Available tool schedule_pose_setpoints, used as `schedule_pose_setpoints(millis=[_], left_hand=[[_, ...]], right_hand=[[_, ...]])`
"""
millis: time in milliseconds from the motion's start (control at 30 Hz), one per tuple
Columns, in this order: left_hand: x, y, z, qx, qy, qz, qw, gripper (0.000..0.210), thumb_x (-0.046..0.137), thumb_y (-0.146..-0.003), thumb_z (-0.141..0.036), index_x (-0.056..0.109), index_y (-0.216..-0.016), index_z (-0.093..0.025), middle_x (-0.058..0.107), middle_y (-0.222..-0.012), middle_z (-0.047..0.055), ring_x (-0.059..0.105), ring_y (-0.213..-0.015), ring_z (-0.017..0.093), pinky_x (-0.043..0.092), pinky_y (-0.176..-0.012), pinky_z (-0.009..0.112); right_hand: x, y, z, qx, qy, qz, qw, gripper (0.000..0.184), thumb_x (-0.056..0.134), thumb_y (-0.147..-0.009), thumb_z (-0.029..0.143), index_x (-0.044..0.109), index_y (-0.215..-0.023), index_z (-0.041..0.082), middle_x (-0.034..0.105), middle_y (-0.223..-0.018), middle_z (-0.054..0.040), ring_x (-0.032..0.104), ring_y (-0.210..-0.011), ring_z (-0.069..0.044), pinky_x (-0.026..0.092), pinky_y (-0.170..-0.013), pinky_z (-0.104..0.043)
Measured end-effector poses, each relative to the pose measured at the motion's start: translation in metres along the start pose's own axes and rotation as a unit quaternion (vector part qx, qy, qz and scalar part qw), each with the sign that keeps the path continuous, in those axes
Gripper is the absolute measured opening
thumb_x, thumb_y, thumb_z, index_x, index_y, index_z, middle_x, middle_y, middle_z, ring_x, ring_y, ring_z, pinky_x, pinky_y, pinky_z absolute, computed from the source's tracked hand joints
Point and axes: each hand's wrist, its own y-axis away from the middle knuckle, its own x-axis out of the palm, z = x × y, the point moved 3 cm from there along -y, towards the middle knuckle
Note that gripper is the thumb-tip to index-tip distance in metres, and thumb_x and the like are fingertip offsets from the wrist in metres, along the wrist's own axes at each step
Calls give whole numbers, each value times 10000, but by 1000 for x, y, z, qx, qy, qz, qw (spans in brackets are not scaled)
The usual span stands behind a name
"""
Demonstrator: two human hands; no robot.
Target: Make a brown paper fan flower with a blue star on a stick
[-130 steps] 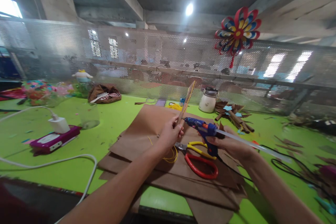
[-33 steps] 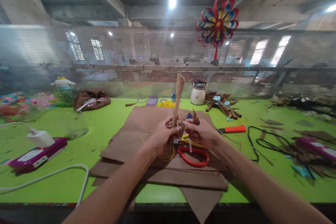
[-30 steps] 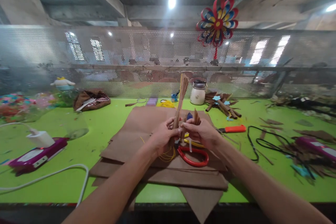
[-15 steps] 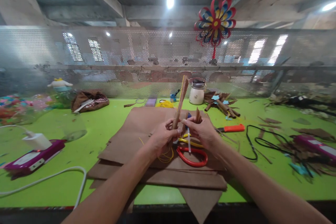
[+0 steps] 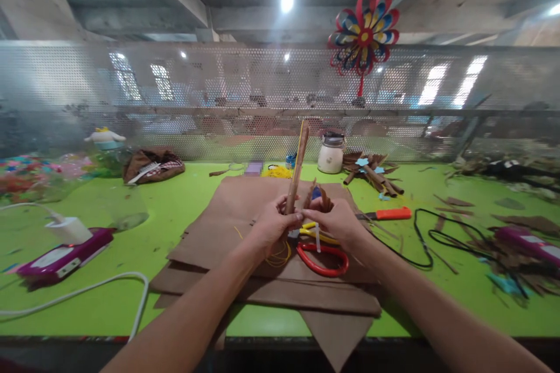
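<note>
My left hand [image 5: 276, 222] is closed around a rolled brown paper tube [image 5: 297, 172] that stands nearly upright, with a thin yellow strip along its left edge. My right hand [image 5: 339, 222] meets it at the base of the tube, thumb and finger pinched together. Folded brown paper pieces [image 5: 324, 201] stick up behind the right fingers and seem held in them. Beneath the hands lie red-handled scissors [image 5: 324, 271], a yellow-handled tool [image 5: 326, 238], a short white strip [image 5: 318, 237] and loose yellow thread [image 5: 280, 259]. All rest on stacked brown paper sheets [image 5: 231, 210].
An orange-handled knife [image 5: 392, 213] and black cord [image 5: 422, 239] lie to the right, near paper scraps. Behind stand a lidded jar [image 5: 331, 154] and a pile of paper rolls [image 5: 376, 173]. Leftward are a purple power strip [image 5: 65, 259] and white cable [image 5: 142, 297].
My right hand has moved slightly down and in against the left fingertips. The tube leans a little less to the right. The view has shifted slightly.
</note>
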Motion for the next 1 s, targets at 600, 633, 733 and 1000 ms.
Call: schedule_pose_setpoints(millis=[600,633,733,1000], left_hand=[[11,1,9,-13,-82,68,994,267,605,-635,-157,572,-898,-132,435,-586,-45,352,-448,32,259,-428,175],[11,0,10,-17,-87,69,994,268,602,-641,-161,567,-905,-133,421,-573,-51,347,-444,32,261,-429,174],[11,0,11,-22,-94,72,993,293,605,-649,-178,557,-935,-135,412,-566,-58,347,-449,32,277,-440,171],[13,2,9,-25,-96,74,992,343,599,-660,-198,554,-993,-127,441,-601,-43,351,-463,33,268,-448,177]], right_hand=[[-13,-3,9,-96,-19,-41,994,223,702,-637,345,641,-710,144,558,-562,7,417,-451,-77,333,-422,-220],[-13,-4,7,-94,-19,-41,995,228,705,-633,349,638,-709,145,572,-574,2,435,-456,-84,343,-425,-223],[-12,-5,3,-89,-18,-41,995,234,713,-624,355,628,-686,147,589,-588,-4,480,-475,-99,371,-437,-229],[-12,-5,2,-91,-17,-70,993,248,728,-599,359,607,-642,146,561,-537,20,466,-453,-89,371,-428,-220]])
